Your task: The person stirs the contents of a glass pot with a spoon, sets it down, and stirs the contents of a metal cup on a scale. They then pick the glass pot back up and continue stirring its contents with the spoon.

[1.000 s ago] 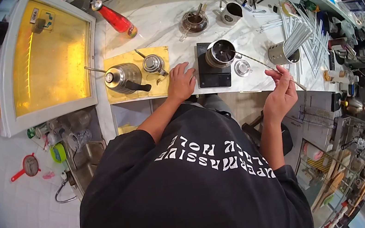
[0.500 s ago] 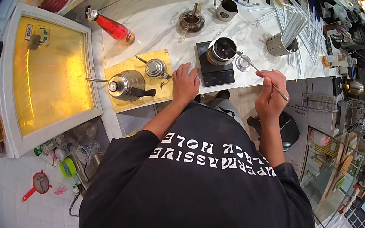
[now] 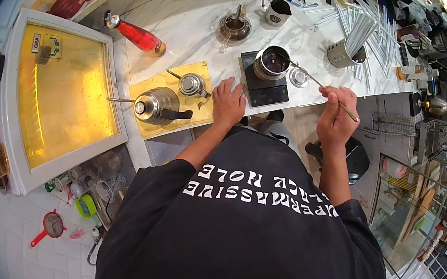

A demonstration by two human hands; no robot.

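A metal cup (image 3: 265,73) with dark liquid inside stands on a black digital scale (image 3: 266,97). My right hand (image 3: 336,116) is closed around the handle of a long thin metal spoon (image 3: 312,76). The spoon's far end reaches to the cup's right rim; its tip is hard to make out. My left hand (image 3: 228,104) lies on the counter just left of the scale, fingers stretched out, holding nothing. A small round metal lid-like piece (image 3: 299,77) sits right of the cup.
A gooseneck kettle (image 3: 153,105) and a small metal pot (image 3: 190,83) are on a yellow mat (image 3: 148,129). Behind the scale are a glass teapot (image 3: 235,28) and pitcher (image 3: 277,12). Straws fill a perforated holder (image 3: 340,54). A red bottle (image 3: 141,37) stands at left.
My right hand and the spoon have shifted slightly right and down, drawing the spoon toward the cup's edge. My left hand has stayed on the counter.
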